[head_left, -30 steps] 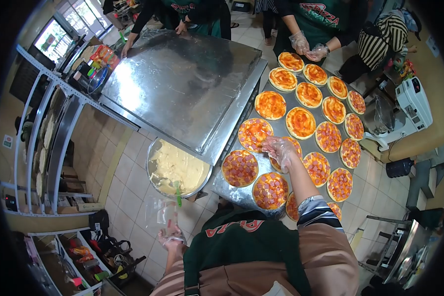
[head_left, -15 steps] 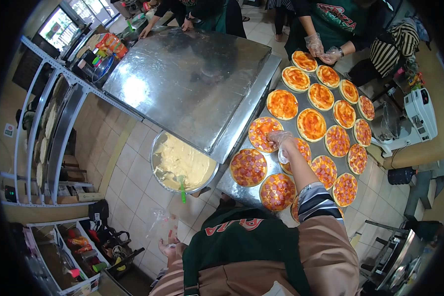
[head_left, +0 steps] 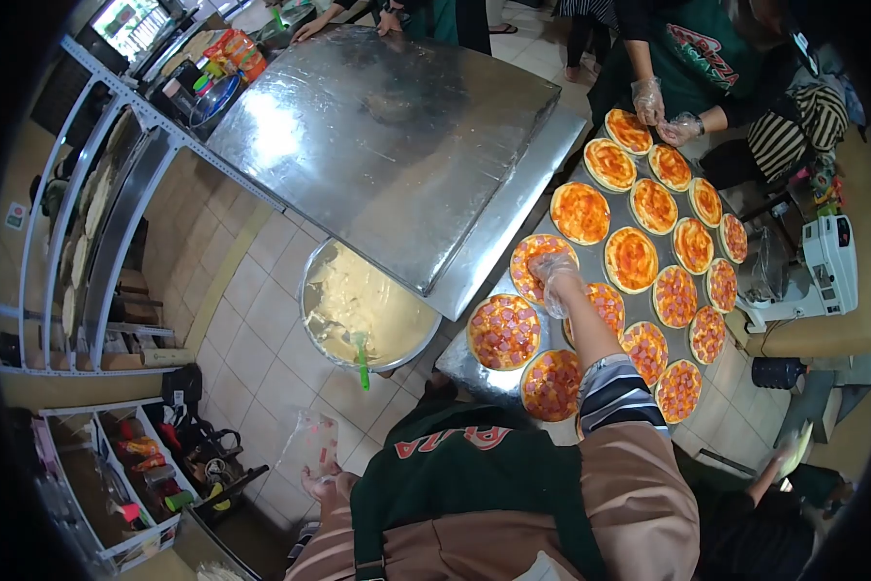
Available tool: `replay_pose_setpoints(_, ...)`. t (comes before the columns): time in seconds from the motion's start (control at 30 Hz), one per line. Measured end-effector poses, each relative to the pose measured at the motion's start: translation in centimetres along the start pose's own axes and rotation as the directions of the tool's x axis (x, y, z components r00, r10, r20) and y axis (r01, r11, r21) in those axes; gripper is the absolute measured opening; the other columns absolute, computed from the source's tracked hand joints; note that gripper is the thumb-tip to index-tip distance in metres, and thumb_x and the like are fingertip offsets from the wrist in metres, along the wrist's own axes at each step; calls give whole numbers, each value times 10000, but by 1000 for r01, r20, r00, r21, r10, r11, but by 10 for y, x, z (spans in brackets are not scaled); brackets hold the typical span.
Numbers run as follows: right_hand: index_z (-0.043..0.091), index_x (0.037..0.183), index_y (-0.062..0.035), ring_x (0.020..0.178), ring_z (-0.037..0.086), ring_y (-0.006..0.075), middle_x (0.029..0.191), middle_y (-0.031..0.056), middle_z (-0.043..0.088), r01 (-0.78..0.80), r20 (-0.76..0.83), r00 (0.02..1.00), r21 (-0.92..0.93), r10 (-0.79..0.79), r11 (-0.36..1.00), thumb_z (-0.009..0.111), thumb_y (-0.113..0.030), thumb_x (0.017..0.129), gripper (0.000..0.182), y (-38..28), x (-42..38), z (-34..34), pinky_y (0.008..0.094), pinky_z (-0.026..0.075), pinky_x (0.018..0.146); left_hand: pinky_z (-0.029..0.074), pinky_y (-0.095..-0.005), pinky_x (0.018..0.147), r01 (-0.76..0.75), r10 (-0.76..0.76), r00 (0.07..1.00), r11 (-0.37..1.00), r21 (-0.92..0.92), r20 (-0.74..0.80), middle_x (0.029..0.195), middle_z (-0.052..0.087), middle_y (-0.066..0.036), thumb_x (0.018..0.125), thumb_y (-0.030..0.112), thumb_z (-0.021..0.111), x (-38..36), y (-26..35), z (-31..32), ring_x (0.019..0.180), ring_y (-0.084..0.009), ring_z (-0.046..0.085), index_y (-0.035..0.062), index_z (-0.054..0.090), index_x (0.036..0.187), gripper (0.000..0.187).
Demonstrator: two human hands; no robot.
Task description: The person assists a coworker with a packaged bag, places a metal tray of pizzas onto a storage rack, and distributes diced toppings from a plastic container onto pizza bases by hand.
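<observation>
My right hand [head_left: 555, 279], in a clear plastic glove, reaches down onto a pizza [head_left: 529, 254] with red sauce and pink topping pieces. Its fingers are bunched, and their tips are hard to see. Low on the left, my left hand [head_left: 321, 478] holds a clear plastic bag [head_left: 309, 441] with some pink pieces inside. Round pizzas cover a metal tray; the nearer ones, such as this pizza [head_left: 504, 332], carry pink pieces, while farther ones, such as this pizza [head_left: 631, 259], show mainly red sauce.
Left of the pizzas is a large metal-topped table [head_left: 387, 145]. Below its edge stands a bowl [head_left: 305, 290] of pale mixture with a green-handled utensil [head_left: 363, 363]. A co-worker's gloved hands [head_left: 666, 114] are over the far pizzas. Another person [head_left: 760, 523] is at lower right.
The view has shifted, so the table and pizzas appear farther right. More pink pieces show on the pizza under my right hand. A person has come into view at lower right.
</observation>
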State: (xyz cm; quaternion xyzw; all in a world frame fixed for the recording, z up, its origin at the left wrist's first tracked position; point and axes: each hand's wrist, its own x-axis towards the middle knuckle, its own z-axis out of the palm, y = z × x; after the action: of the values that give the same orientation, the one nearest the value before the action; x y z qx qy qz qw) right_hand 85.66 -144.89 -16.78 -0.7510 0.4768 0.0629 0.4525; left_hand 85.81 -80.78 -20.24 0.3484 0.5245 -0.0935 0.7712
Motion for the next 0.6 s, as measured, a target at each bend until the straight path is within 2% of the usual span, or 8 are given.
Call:
replay_pose_setpoints(0.13, 642, 819, -135, 777, 604, 207, 846, 70, 625, 2, -78, 997, -276, -24, 961, 534, -297, 735, 212, -6, 0, 2, 335, 453, 692, 440, -310, 581, 129, -129, 992, 992, 1, 1, 1078, 514, -85, 736, 437, 405, 13, 6, 0, 794, -225, 518, 139, 427, 1146, 508)
replay_pose_setpoints(0.17, 642, 819, -135, 777, 604, 207, 846, 70, 625, 2, -75, 997, -278, -24, 961, 534, -297, 735, 212, -7, -1, 3, 335, 453, 692, 444, -300, 554, 161, -161, 987, 987, 2, 1, 1065, 522, -85, 735, 441, 403, 7, 6, 6, 760, -215, 526, 139, 430, 1139, 505)
replay_pose_setpoints(0.23, 600, 774, -78, 531, 522, 127, 609, 18, 549, 66, -77, 994, -177, -80, 982, 586, -179, 753, 104, -9, -5, 3, 274, 423, 488, 443, -298, 546, 90, -90, 994, 996, -4, -64, 1046, 534, -82, 733, 452, 396, 0, -1, 21, 736, -211, 527, 136, 431, 1139, 517)
replay_pose_setpoints(0.3, 599, 772, -73, 530, 516, 122, 619, 14, 550, 37, -88, 995, -81, -44, 996, 587, -166, 752, 96, -8, -5, 5, 271, 419, 489, 442, -296, 539, 20, -20, 992, 1000, -5, -126, 1026, 546, -80, 730, 464, 389, -7, -4, 31, 713, -208, 529, 132, 432, 1140, 528)
replay_pose_setpoints(0.37, 598, 769, -67, 530, 510, 118, 628, 11, 551, 12, -96, 995, 15, -10, 1000, 588, -152, 752, 87, -11, -5, 1, 268, 416, 491, 440, -285, 530, 108, -107, 994, 994, 20, -31, 1007, 558, -72, 729, 479, 369, -5, -2, 30, 699, -201, 528, 135, 443, 1128, 532)
replay_pose_setpoints(0.43, 588, 762, -52, 539, 503, 105, 655, 4, 557, -75, 49, 997, 388, 60, 919, 600, -113, 744, 65, -13, -8, -9, 244, 410, 486, 439, -286, 530, 109, -105, 991, 993, 43, -85, 1010, 558, -72, 733, 481, 357, 2, -2, 29, 698, -200, 529, 135, 447, 1121, 528)
replay_pose_setpoints(0.5, 583, 759, -49, 544, 501, 101, 660, 4, 557, -98, 46, 995, 455, 87, 885, 610, -96, 736, 59, -15, -9, -11, 235, 407, 484, 439, -286, 531, 112, -101, 985, 991, 68, -139, 1014, 557, -71, 737, 483, 346, 11, -1, 25, 698, -199, 531, 136, 452, 1115, 524)
replay_pose_setpoints(0.6, 575, 767, -43, 564, 510, 99, 678, 10, 562, -131, 19, 989, 567, 147, 813, 620, -61, 727, 63, -21, -9, -9, 225, 412, 491, 440, -299, 535, 92, -88, 994, 994, 58, -69, 1007, 561, -71, 741, 478, 341, 12, -1, 27, 685, -206, 533, 135, 460, 1103, 513)
